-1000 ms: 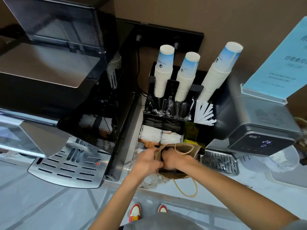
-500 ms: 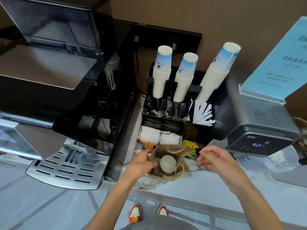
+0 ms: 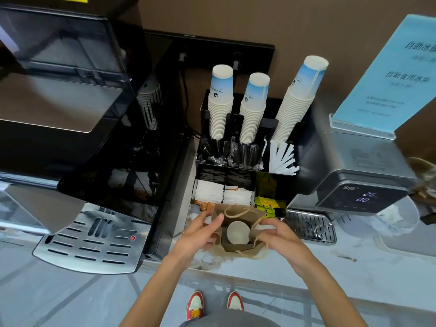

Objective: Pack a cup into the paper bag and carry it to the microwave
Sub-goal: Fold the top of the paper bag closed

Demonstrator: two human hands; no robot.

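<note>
Condiment organiser with cup stacks stands just behind brown paper bag on desk; white cup upright inside. Left hand grips bag's wall; right hand holds its handle.

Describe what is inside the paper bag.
One white paper cup stands upright in the open paper bag, its empty inside showing. The bag's floor beneath the cup is covered.

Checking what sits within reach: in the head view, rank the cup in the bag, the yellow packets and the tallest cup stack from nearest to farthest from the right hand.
From the right hand:
1. Cup, just to its left, inside the paper bag.
2. Yellow packets, behind it in the organiser.
3. Tallest cup stack, far back, upper right.
</note>
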